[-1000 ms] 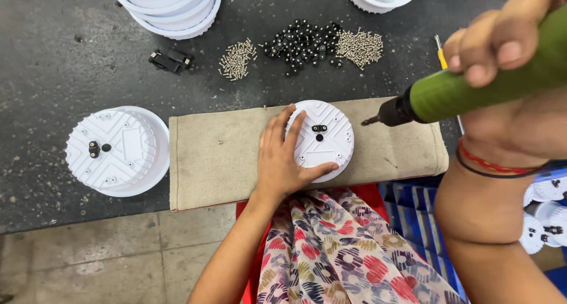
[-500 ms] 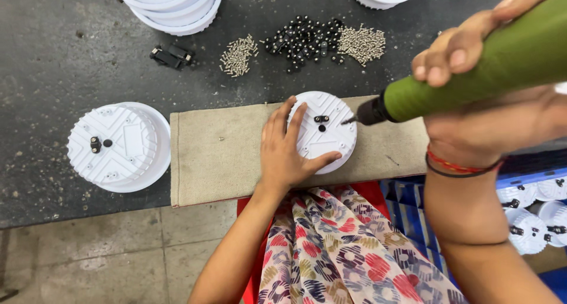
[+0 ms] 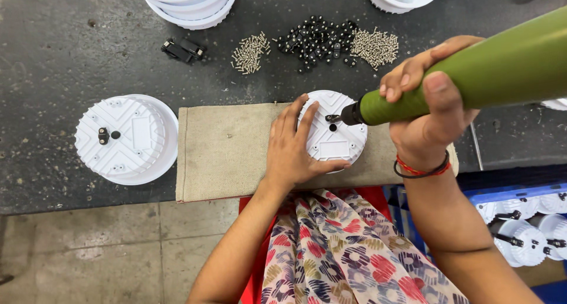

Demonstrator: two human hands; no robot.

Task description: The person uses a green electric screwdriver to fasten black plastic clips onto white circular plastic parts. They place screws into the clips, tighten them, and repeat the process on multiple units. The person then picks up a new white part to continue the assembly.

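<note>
Where the bit of the green power screwdriver (image 3: 472, 74) meets the small black clip (image 3: 332, 118), likely trouble: could skid off if tipped away from square, then score the white plastic or jab the fingertips (image 3: 307, 106) lying just beside the tip. Could also spin the white round housing (image 3: 333, 141) on the cloth pad (image 3: 227, 153), being pinned only by pressure from above and not clamped. Might cross-thread or crack the plastic if driven slantwise, judging by the steep lean of the tool.

Left hand (image 3: 292, 150): open and flat, fingers spread, pressed down on the near-left part of the housing, thumb out along its near edge, gripping nothing. Right hand (image 3: 428, 112): closed tight round the front of the screwdriver, thumb on top, wrist bent, tool angled down and leftward to the housing's middle.

Beyond the fingertips, loose heaps of screws (image 3: 251, 51) and black parts (image 3: 316, 39); well to the left of the left hand, a second white housing (image 3: 127, 137).
</note>
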